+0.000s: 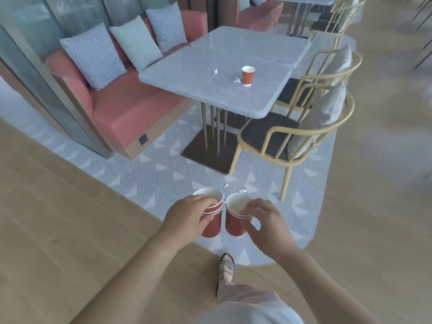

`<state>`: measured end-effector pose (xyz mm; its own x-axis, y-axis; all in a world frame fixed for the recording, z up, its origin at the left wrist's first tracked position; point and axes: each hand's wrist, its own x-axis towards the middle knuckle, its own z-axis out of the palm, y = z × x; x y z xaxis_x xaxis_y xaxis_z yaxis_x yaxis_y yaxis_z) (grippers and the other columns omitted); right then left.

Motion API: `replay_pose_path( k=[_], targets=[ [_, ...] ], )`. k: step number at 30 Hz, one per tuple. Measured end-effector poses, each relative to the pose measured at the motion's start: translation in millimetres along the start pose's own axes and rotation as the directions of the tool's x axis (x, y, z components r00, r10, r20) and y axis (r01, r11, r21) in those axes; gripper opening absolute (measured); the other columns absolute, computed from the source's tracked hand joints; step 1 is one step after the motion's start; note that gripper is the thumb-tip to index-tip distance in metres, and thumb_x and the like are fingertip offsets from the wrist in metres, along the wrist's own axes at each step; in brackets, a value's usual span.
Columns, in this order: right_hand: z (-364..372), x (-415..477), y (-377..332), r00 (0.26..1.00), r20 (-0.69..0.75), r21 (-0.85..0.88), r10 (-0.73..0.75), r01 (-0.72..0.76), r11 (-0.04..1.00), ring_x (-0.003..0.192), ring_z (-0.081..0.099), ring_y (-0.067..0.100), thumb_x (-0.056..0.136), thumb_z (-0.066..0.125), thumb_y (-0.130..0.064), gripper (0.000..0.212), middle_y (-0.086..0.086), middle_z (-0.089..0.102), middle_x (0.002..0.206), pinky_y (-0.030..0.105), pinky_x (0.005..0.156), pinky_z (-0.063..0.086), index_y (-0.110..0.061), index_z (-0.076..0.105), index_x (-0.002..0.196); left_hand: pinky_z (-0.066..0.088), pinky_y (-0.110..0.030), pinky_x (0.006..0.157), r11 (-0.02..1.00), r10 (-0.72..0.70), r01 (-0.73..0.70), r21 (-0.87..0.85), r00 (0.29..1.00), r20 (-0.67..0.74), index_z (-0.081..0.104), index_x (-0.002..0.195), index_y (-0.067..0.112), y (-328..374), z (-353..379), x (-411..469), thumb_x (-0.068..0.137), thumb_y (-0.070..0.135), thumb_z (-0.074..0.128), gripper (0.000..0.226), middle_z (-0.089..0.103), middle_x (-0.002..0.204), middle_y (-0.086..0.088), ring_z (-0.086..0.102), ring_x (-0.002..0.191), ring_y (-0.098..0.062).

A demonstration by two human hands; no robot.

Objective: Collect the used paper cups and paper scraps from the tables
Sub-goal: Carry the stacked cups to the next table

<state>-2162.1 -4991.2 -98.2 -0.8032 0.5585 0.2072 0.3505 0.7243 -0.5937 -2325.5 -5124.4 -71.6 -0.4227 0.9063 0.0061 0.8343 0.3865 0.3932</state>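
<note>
Seating bay: wood floor in front, patterned tile beyond, a pink bench [131, 113] with cushions on the left, and a grey table [205, 99] in the middle. Two yellow chairs [268, 134] stand along its right side.

Hands: the person stands at the edge of the tile with both arms out low.
- The left hand [187, 215] grips the left cup [211, 226] round its rim and wall.
- The right hand [264, 220] pinches the right cup [235, 224] at the rim, fingers curled.
- Both cups are red, upright and mouth up, nearly touching side by side. Neither hand is free.

Targets:
- The table cup [247, 76] stands upright near the table's right part, well ahead of the hands and slightly to their right.
- One scrap [237, 80] lies just beside its base and a second scrap [215, 71] lies a little further left.
- Two floor scraps [243, 190] lie on the tile just past the held cups, much nearer than anything on the table.

Judgement:
- The table cup lies forward and right, so the right hand is marginally the nearer one. The near chair flanks that side, which makes the table's near edge the open approach.
- With both hands full, nesting one held cup into the other looks needed first. Their mouths are already level and adjacent.
- The floor scraps would come first in reach, low and straight ahead.
</note>
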Motion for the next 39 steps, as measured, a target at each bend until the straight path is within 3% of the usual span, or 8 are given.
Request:
replay_pose_path(
  k=[3,6,13,18,21,24,27,39],
  targets=[
    [-4,78,18,1.0,-0.009,-0.016,0.006,-0.006,1.0,0.09,0.058,0.024,0.075,0.069,-0.006,0.011,0.001,0.064,0.093,0.024,0.074,0.042,-0.013,0.07,0.084,0.037,-0.024,0.074,1.0,0.005,-0.004,0.011,1.0,-0.01,0.059,0.11,0.03,-16,-21,78,0.084,0.028,0.061,0.026,0.064,0.108,0.012,0.055,0.101,-0.014],
    [-9,146,30,0.999,-0.03,-0.038,0.015,-0.016,0.999,0.09,0.056,0.02,0.075,0.071,-0.008,0.013,-0.001,0.065,0.094,0.01,0.073,0.031,-0.016,0.07,0.085,0.038,-0.024,0.074,1.0,0.019,-0.019,0.014,0.999,-0.035,0.059,0.109,0.03,-32,-39,144,0.083,0.027,0.062,0.026,0.064,0.109,0.013,0.056,0.102,-0.014],
    [-6,277,53,0.999,-0.04,-0.031,0.021,-0.022,0.999,0.093,0.059,0.025,0.078,0.066,-0.008,0.011,0.002,0.064,0.1,0.026,0.078,0.044,-0.011,0.07,0.087,0.046,-0.03,0.079,0.997,0.083,-0.083,0.004,0.995,-0.053,0.061,0.107,0.029,-74,-69,274,0.082,0.026,0.063,0.026,0.065,0.109,0.011,0.057,0.103,-0.017],
    [-11,373,65,0.993,-0.118,-0.057,0.025,-0.032,0.998,0.094,0.057,0.025,0.077,0.068,-0.008,0.013,0.003,0.064,0.101,0.028,0.078,0.046,-0.01,0.07,0.09,0.045,-0.029,0.08,0.982,0.186,-0.184,0.034,0.98,-0.076,0.061,0.109,0.029,-108,-95,379,0.08,0.027,0.065,0.029,0.066,0.111,0.01,0.058,0.103,-0.017],
    [-13,428,68,0.983,-0.174,-0.052,0.057,-0.067,0.996,0.096,0.057,0.026,0.079,0.066,-0.008,0.015,0.005,0.063,0.102,0.037,0.074,0.052,-0.009,0.07,0.094,0.045,-0.027,0.078,0.968,0.251,-0.249,0.03,0.963,-0.1,0.061,0.108,0.029,-127,-115,438,0.078,0.027,0.066,0.03,0.066,0.11,0.009,0.059,0.102,-0.017],
    [-9,475,68,0.964,-0.252,-0.073,0.079,-0.101,0.992,0.095,0.057,0.024,0.078,0.067,-0.008,0.014,0.003,0.064,0.099,0.029,0.074,0.049,-0.01,0.069,0.091,0.047,-0.03,0.078,0.958,0.288,-0.286,0.033,0.954,-0.088,0.06,0.106,0.031,-147,-129,489,0.079,0.028,0.065,0.028,0.066,0.108,0.011,0.059,0.101,-0.018],
    [1,510,73,0.956,-0.273,-0.093,0.106,-0.136,0.986,0.095,0.056,0.021,0.077,0.068,-0.01,0.013,0.002,0.064,0.098,0.022,0.075,0.042,-0.012,0.069,0.089,0.048,-0.031,0.073,0.945,0.326,-0.325,0.028,0.941,-0.088,0.059,0.102,0.032,-167,-133,528,0.078,0.028,0.064,0.025,0.067,0.103,0.011,0.06,0.096,-0.017],
    [19,568,123,0.935,-0.22,-0.079,0.276,-0.299,0.951,0.099,0.051,0.016,0.072,0.07,-0.01,0.015,-0.003,0.062,0.102,0.017,0.075,0.037,-0.016,0.069,0.086,0.047,-0.032,0.074,0.933,0.359,-0.359,-0.002,0.933,-0.014,0.062,0.096,0.03,-195,-109,614,0.077,0.028,0.065,0.02,0.068,0.096,0.01,0.062,0.089,-0.017]
  ],
)
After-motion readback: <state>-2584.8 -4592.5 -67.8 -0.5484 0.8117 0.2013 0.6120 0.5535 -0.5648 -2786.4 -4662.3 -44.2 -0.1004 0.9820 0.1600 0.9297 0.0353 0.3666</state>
